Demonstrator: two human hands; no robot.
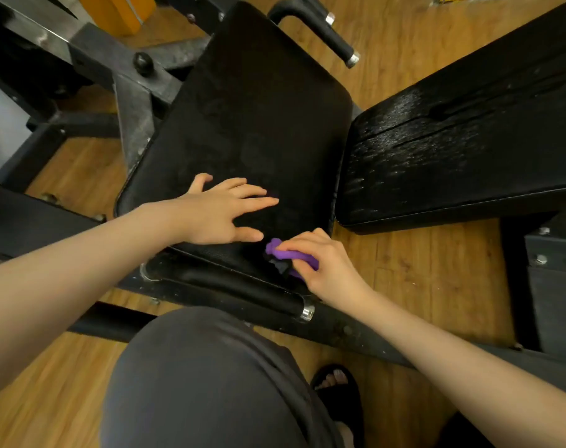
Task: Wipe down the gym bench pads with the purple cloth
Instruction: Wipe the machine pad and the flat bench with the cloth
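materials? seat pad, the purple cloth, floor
Seat pad: black vinyl or leatherette by its look, matte with a fine grain and a piped edge seam. Purple cloth: soft fabric, bunched into folds in the right hand; weave too small to tell. Floor: wood-look planks, visible grain and seams; possibly laminate.

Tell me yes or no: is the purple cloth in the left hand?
No. The right hand grips the purple cloth at the near edge of the seat pad, while the left hand lies flat on the pad.
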